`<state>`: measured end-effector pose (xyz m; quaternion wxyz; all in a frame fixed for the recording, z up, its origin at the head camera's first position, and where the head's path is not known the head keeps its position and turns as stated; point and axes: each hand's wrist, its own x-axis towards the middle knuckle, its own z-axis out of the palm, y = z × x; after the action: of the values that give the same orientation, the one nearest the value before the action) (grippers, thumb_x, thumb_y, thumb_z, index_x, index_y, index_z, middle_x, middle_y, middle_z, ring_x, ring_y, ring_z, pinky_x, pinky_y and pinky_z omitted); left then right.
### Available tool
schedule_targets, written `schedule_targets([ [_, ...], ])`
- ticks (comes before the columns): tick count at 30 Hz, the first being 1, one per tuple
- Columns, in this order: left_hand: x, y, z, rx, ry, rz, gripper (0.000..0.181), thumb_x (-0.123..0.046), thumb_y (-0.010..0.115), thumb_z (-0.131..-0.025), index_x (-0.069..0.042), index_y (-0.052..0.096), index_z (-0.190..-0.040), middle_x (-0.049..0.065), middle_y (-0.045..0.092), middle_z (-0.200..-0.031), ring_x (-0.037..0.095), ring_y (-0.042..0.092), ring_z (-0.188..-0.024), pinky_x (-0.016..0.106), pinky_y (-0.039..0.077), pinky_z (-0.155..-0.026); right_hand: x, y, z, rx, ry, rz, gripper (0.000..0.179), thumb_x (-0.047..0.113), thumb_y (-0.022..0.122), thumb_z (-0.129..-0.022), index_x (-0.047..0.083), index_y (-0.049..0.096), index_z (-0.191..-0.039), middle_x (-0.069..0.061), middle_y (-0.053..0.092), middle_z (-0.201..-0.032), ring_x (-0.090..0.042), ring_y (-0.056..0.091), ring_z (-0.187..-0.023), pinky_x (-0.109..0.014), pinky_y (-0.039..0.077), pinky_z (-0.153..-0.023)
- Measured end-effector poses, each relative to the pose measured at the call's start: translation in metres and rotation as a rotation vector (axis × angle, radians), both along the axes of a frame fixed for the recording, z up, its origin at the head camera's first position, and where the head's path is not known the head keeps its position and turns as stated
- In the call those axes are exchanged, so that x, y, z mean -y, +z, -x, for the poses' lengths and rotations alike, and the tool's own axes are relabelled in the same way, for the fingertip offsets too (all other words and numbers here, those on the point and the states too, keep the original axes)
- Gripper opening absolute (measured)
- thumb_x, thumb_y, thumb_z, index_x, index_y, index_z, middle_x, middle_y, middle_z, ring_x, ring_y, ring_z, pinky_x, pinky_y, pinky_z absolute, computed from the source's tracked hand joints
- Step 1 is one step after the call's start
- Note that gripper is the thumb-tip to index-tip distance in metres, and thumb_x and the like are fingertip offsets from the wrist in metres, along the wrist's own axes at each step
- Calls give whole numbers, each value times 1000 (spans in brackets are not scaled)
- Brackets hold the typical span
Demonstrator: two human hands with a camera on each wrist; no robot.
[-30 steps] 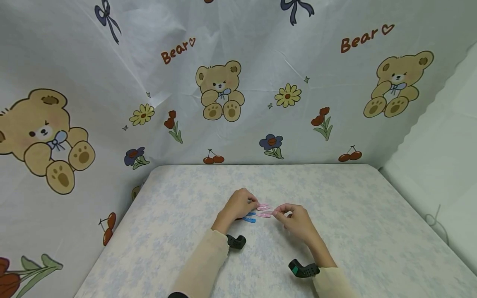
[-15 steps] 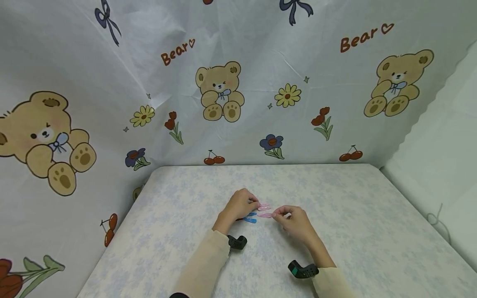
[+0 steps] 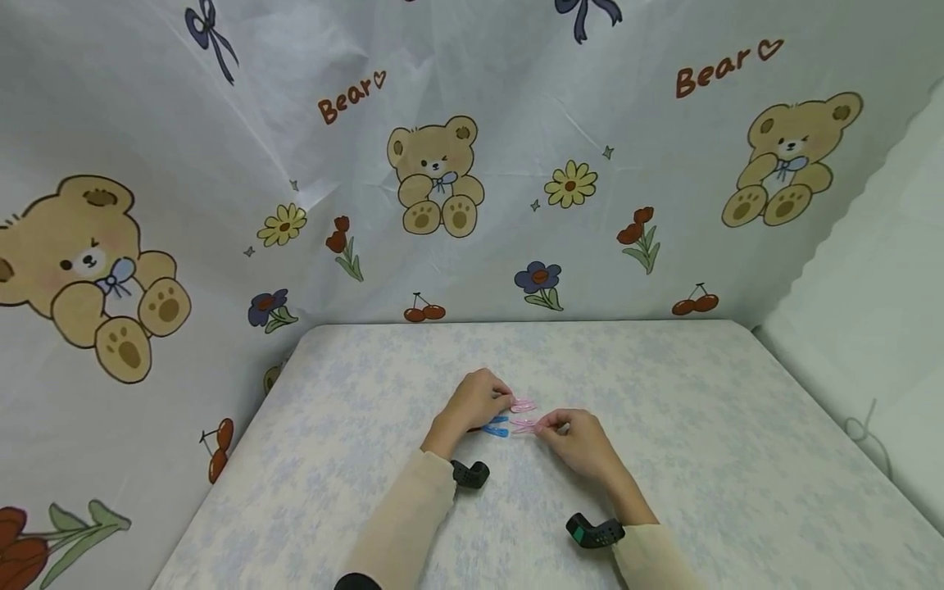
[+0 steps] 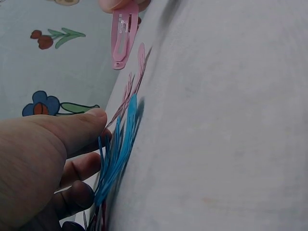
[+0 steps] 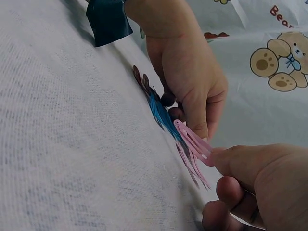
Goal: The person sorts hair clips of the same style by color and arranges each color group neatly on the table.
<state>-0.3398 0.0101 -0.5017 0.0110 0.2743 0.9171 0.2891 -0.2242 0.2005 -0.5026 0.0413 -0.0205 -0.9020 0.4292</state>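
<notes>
My right hand pinches a pink snap hair clip by one end between thumb and fingertips. The clip's other end points left, over more pink clips lying on the table. My left hand pinches the near ends of those pink clips between thumb and forefinger, its other fingers bent beside several blue hair clips. In the right wrist view, dark red-brown hair clips lie beyond the blue ones. In the head view my left hand partly hides the row.
The pale patterned table extends around both hands. A bear-print cloth hangs behind its far edge. A thin cord hangs beside the right side. Black wrist devices stick out near both wrists.
My right hand, with its pink hair clip, has shifted slightly left toward the other clips. My left hand keeps its place at the row. The head view has tilted a little.
</notes>
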Motion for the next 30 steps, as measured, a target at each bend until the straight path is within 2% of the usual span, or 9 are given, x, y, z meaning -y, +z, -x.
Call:
schedule_targets([
  [8,2,-2,-2,11,21,12,14,-32,70,-95,-24,81,-98,-5,65,-100,10,60,-92,33,52,-85,3,-5,0,-4,-16,-39,5,23,74,-90,20,76,-87,5,65,-70,-11,50,-57,-25,39,-50],
  [17,0,1,1,11,12,-7,14,-33,70,-95,-25,81,-98,-5,66,-102,11,61,-94,34,52,-85,3,-8,2,-51,-60,-142,5,23,76,-88,19,77,-86,5,71,-78,-8,56,-66,-28,45,-60],
  [24,-1,0,2,5,8,3,14,-33,70,-95,-25,81,-96,-6,65,-98,8,59,-89,31,52,-82,3,-7,3,-41,-82,-171,6,25,76,-88,20,78,-86,5,72,-81,-8,59,-71,-30,47,-64],
  [30,-1,0,2,26,18,7,14,-34,70,-95,-26,81,-97,-7,64,-98,8,59,-89,31,51,-82,3,-9,4,-32,-96,-186,8,26,76,-88,19,79,-86,5,73,-82,-8,60,-73,-31,48,-66],
])
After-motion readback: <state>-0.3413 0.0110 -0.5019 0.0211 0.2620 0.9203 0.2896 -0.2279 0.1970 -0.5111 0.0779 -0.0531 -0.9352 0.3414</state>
